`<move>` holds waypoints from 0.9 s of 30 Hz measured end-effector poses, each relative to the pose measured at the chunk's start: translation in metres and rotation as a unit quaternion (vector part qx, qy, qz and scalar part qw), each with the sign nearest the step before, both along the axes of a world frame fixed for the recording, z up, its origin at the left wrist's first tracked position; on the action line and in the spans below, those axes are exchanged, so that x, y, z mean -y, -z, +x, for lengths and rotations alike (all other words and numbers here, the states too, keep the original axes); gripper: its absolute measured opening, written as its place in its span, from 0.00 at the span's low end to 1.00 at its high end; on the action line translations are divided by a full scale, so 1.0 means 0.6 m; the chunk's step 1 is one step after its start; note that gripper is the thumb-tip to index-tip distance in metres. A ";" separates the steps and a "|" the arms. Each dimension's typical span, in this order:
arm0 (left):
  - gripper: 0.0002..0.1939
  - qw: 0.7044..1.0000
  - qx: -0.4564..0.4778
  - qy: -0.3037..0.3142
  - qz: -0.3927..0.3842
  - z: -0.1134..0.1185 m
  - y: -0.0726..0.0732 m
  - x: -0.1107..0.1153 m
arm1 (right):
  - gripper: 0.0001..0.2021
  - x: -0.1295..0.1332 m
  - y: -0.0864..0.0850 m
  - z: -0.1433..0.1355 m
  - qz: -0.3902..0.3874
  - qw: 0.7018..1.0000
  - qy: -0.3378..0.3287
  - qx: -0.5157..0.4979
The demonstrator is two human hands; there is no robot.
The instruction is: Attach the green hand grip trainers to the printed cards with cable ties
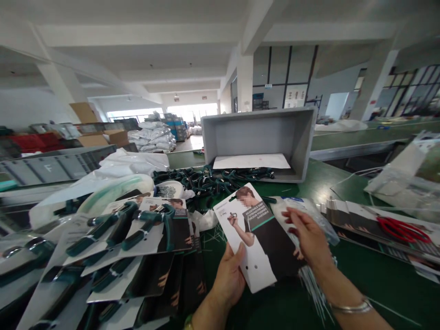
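My left hand (229,276) grips the lower left edge of a printed backing card (271,247), thumb on its front. The card is tilted, with a hang hole at its top and small holes low down. My right hand (309,238) is at the card's right side, fingers curled together; whether something thin is between them I cannot make out. Below it lies a bunch of thin white ties (314,293), and behind it a clear plastic bag (302,208). To the left, dark green hand grip strengtheners (151,227) are fixed on stacked cards (180,229).
A grey bin (257,130) lies on its side behind a pile of loose grip strengtheners (206,181). A white tub (169,189) of small parts stands beside them. On the right, red-handled scissors (404,229) rest on more cards (360,215). Cut tie ends litter the green table (364,284).
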State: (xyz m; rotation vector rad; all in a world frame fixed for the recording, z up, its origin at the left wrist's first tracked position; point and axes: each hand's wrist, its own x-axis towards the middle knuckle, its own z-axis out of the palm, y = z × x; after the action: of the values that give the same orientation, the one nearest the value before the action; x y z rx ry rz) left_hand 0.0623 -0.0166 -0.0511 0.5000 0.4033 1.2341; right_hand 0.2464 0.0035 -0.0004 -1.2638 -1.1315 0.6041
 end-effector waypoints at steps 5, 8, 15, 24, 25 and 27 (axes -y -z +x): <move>0.37 0.999 -0.039 -0.012 0.018 0.000 0.007 -0.005 | 0.10 0.030 -0.029 -0.015 0.149 0.881 -0.013 0.449; 0.35 0.997 -0.064 -0.020 0.028 0.002 0.011 -0.001 | 0.07 0.028 -0.020 -0.047 0.151 0.794 -0.058 0.586; 0.35 0.993 -0.111 -0.027 0.017 -0.001 0.020 -0.005 | 0.07 0.000 0.025 -0.063 0.096 0.781 -0.122 0.605; 0.26 0.996 -0.081 0.006 -0.041 -0.002 0.022 -0.016 | 0.08 0.004 0.029 -0.049 0.180 0.827 -0.141 0.514; 0.25 0.996 -0.076 -0.003 -0.049 -0.003 0.023 -0.018 | 0.08 0.006 0.027 -0.047 0.192 0.829 -0.158 0.501; 0.25 0.994 -0.078 -0.027 -0.068 -0.006 0.026 -0.022 | 0.07 0.003 0.023 -0.038 0.197 0.831 -0.201 0.479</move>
State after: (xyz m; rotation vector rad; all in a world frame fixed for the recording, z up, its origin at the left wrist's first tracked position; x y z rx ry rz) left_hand 0.0588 -0.0032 -0.0669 0.4721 0.6329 1.2140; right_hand 0.2236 0.0018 -0.0141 -0.9443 -2.2674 -0.0438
